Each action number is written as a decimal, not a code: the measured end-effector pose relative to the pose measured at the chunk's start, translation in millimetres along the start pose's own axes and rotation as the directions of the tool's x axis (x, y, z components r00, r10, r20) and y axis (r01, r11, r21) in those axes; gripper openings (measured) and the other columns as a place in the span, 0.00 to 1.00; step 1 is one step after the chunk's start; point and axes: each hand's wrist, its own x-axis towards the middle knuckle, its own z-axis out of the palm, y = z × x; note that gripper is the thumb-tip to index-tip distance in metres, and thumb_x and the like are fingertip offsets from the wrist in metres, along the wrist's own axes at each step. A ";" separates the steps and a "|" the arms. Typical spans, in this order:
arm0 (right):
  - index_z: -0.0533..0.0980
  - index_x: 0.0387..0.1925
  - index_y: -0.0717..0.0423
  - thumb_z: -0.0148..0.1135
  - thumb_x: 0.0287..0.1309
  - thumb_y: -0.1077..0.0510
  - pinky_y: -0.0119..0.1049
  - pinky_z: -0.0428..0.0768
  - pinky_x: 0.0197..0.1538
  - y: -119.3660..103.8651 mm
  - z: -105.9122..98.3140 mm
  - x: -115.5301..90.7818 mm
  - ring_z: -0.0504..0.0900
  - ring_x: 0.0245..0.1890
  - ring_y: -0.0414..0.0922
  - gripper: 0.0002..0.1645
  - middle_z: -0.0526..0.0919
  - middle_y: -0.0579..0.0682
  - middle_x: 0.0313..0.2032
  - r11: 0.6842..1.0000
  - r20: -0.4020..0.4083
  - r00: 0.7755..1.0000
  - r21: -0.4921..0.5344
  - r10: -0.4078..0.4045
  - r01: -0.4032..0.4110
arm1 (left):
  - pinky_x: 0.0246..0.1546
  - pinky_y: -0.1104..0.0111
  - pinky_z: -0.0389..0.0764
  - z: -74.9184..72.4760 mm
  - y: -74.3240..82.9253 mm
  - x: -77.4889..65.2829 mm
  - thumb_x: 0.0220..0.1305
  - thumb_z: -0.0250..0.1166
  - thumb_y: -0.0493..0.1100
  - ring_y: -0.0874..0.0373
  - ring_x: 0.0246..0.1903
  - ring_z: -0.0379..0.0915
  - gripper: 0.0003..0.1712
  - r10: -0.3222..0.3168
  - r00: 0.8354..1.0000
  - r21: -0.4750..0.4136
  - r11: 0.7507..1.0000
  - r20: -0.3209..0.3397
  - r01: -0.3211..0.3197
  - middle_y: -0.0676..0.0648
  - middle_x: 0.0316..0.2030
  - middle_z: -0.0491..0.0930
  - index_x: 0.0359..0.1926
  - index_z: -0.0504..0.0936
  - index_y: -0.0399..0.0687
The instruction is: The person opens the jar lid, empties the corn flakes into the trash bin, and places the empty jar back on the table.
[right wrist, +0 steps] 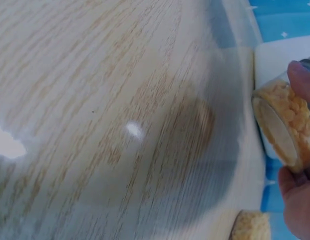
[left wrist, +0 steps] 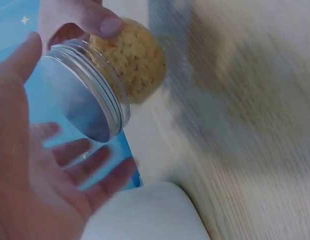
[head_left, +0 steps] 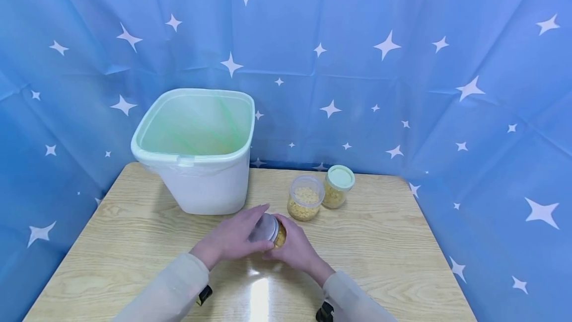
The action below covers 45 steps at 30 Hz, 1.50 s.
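A clear jar point(head_left: 280, 237) of small yellow pasta-like pieces is tilted above the table, its silver screw lid point(head_left: 263, 227) facing left. My right hand point(head_left: 298, 246) grips the jar's body; in the right wrist view, thumb and fingers point(right wrist: 301, 207) wrap its sides near the base. Around the lid is my left hand point(head_left: 232, 236). Seen from the left wrist, this hand point(left wrist: 40, 190) has its fingers spread and stands apart from the lid point(left wrist: 77, 95), which sits on the jar.
A white bin point(head_left: 214, 188) with a pale green rim and liner stands at the back left. Behind my right hand are an uncovered clear jar point(head_left: 304, 210) of pale yellow pieces and a jar point(head_left: 334, 197) with a mint-green lid. A blue star-patterned curtain point(head_left: 286, 29) hangs behind the wooden table point(head_left: 384, 252).
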 end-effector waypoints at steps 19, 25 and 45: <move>0.63 0.69 0.44 0.83 0.34 0.47 0.41 0.77 0.61 1.2 -2.1 -0.5 0.75 0.58 0.42 0.58 0.74 0.42 0.61 1.000 0.003 1.000 0.012 -0.001 0.000 | 0.62 0.53 0.76 -6.6 -3.4 1.0 0.58 0.62 0.71 0.50 0.64 0.69 0.45 0.043 0.999 -0.013 0.999 0.021 -0.042 0.49 0.66 0.70 0.72 0.62 0.63; 0.63 0.69 0.44 0.82 0.34 0.43 0.41 0.78 0.60 2.9 -3.3 -0.2 0.75 0.57 0.42 0.59 0.74 0.42 0.61 1.000 0.001 1.000 0.010 -0.016 0.016 | 0.70 0.43 0.62 -5.2 -4.2 1.2 0.57 0.66 0.67 0.48 0.75 0.48 0.47 0.103 0.995 -0.086 0.991 0.009 -0.102 0.51 0.75 0.55 0.73 0.57 0.69; 0.62 0.69 0.47 0.83 0.34 0.46 0.39 0.78 0.57 1.1 -2.6 -2.7 0.75 0.56 0.43 0.59 0.74 0.44 0.60 1.000 0.001 1.000 -0.001 0.005 -0.005 | 0.61 0.50 0.75 -6.0 -1.8 1.6 0.53 0.67 0.67 0.49 0.63 0.69 0.46 0.048 0.999 -0.074 0.996 0.019 -0.047 0.49 0.65 0.70 0.72 0.63 0.67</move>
